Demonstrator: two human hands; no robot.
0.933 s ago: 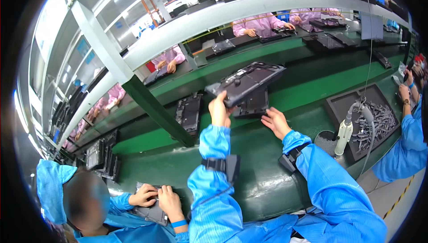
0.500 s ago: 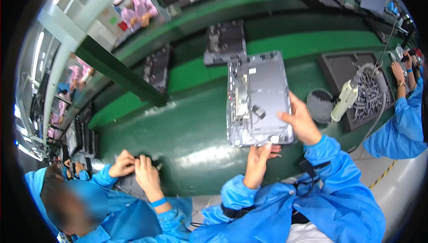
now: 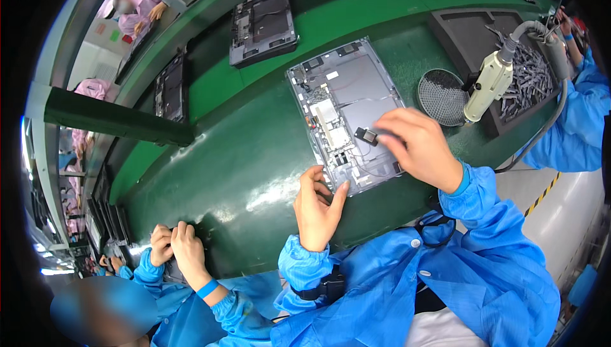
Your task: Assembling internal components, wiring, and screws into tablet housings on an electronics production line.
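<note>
A grey tablet housing (image 3: 375,83) lies tilted on the green bench in front of me, its inside facing up with a circuit board (image 3: 331,118) along the left. My left hand (image 3: 316,210) grips its near left corner, thumb and fingers at the edge. Over the right half, my right hand (image 3: 423,146) has its thumb and fingertips drawn in at the right end of a small black module (image 3: 366,136), apparently pinching it. The contact itself is partly hidden by the fingers. Thin cables run across the housing beside the module.
A round mesh-patterned dish (image 3: 441,97) and a pale handheld tool (image 3: 489,86) on a grey hose stand to the right, by a dark tray (image 3: 455,29) of small grey parts. More housings (image 3: 264,26) sit on the far belt. A co-worker's hands (image 3: 178,248) work at left.
The housing has come down onto the bench and turned. My left hand has shifted to its near left corner, and my right hand has left the right edge for the module.
</note>
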